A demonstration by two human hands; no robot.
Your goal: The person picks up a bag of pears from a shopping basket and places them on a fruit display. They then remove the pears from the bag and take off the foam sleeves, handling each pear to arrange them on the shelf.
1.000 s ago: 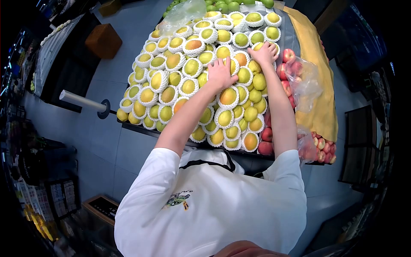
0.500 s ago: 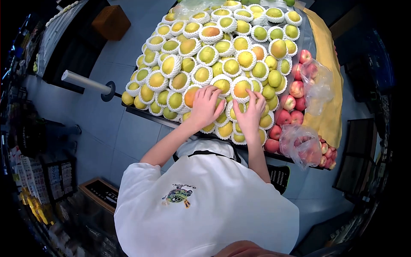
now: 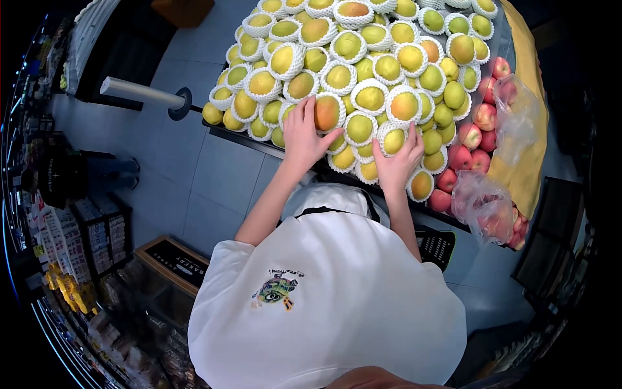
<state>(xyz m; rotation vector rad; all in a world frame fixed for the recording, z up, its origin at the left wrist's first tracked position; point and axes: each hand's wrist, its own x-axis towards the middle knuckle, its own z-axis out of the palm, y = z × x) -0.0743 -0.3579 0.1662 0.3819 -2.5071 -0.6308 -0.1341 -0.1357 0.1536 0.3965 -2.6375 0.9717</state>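
Observation:
Yellow-green pears in white foam nets lie heaped on the display stand. My left hand is around an orange-blushed pear, fingers along its left side and thumb at its lower right. My right hand spans a yellow-green netted pear at the near edge, thumb on its left and fingers on its right. Between the hands sits another netted pear. Just beyond my right hand rests a yellow-orange netted pear. Both gripped pears remain in the heap.
Red apples lie right of the pears, with clear plastic bags and a yellow cloth beside them. A white roll on a rod sticks out at left. A bakery sign stands on the floor behind left.
The view has shifted, so the heap sits farther up and right. My left hand has moved left across the fruit to the orange-blushed pear; my right hand has drawn nearer to the front edge.

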